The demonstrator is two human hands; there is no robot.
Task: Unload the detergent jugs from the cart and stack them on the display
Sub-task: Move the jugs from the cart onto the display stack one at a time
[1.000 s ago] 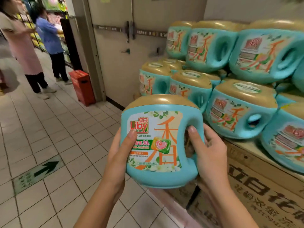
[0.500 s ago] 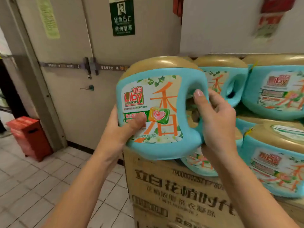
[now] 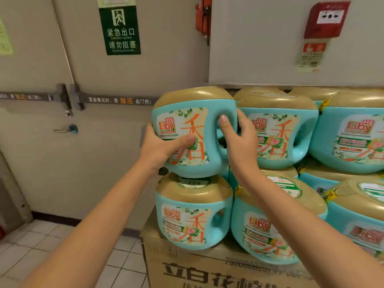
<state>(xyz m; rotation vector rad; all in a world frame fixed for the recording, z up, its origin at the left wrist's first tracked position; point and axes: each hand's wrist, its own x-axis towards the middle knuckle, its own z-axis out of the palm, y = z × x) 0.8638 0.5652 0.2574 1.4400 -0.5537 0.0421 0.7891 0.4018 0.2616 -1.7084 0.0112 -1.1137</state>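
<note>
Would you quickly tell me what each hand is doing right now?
The left hand holds the detergent jug by its left side, thumb across the label.
The right hand grips the same jug's handle.

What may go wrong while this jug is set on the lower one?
The teal plastic detergent jug, held by the left hand and right hand, could slide off the lower jug's rounded gold cap. The stack stands at the edge of the cardboard box, so it might fall to the tiled floor.
</note>
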